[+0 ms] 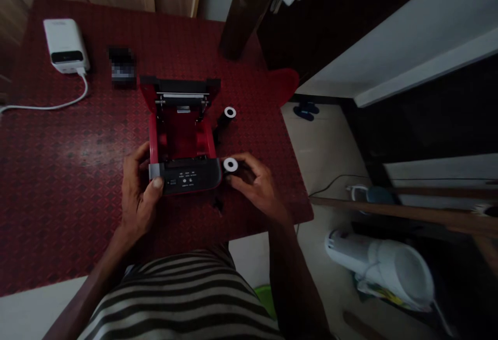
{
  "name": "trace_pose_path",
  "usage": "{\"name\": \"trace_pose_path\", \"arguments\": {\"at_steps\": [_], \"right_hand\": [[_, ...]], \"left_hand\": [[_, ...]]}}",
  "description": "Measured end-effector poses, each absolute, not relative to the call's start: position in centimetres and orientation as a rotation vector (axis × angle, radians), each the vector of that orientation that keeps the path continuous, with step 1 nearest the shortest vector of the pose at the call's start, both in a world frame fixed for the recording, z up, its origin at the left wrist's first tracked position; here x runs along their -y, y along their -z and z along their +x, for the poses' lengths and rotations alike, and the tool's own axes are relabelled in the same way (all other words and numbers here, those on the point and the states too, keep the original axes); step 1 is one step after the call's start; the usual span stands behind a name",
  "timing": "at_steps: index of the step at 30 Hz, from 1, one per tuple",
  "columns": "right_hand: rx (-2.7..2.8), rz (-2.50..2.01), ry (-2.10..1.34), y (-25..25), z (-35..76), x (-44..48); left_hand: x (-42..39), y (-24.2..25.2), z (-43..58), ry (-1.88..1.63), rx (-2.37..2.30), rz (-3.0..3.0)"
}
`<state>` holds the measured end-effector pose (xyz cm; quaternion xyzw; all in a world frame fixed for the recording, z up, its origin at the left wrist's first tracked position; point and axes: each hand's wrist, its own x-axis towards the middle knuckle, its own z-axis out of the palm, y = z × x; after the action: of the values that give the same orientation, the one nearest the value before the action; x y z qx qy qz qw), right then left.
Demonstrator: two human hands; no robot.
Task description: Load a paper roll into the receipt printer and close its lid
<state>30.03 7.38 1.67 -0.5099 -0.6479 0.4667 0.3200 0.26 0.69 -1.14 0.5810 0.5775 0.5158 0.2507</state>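
Observation:
A red and black printer point(187, 176) stands on the table with its lid point(181, 88) raised, showing a bare red compartment. My left hand point(138, 194) grips its front left corner, thumb on the grey edge of the button panel and fingers along the side. Beside the front right corner, my right hand point(254, 181) pinches a small dark roll with a white ring-shaped end point(231, 165). A similar dark roll with a white ring end point(230, 112) rests on the table, right of the printer. One small black piece point(218, 204) lies just in front of the printer.
The red patterned table point(97, 148) bears a white power bank point(66, 44) with a cable and a blurred dark object point(123, 67). A brown post point(249, 13) rises at the back edge. On the floor to the right are slippers point(306, 110) and a white cylinder point(381, 262).

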Motion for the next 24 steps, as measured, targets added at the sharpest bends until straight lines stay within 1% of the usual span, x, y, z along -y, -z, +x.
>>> {"name": "trace_pose_path", "arguments": {"at_steps": [4,8,12,19,21,24], "right_hand": [[1.722,-1.283,-1.132,-5.8,30.4,-8.1],[1.993,-1.077,-0.977,-8.9,27.5,-10.8],[2.349,-1.033,-0.771,-9.2,23.1,-13.0],[2.757,-1.266,-0.283,-9.7,18.7,-12.0],[2.809,-1.297,-0.226,-9.9,18.0,-11.9],[2.86,-1.333,-0.233,-9.9,17.1,-12.5]], "left_hand": [[-0.5,1.2,0.3,-1.38,-1.579,1.537],[-0.5,1.6,0.2,-1.403,-1.55,1.569],[-0.5,1.7,0.3,-1.408,-1.523,1.573],[-0.3,1.7,0.7,-1.427,-1.487,1.491],[-0.3,1.7,0.7,-1.43,-1.487,1.481],[-0.4,1.6,0.8,-1.42,-1.483,1.475]]}}
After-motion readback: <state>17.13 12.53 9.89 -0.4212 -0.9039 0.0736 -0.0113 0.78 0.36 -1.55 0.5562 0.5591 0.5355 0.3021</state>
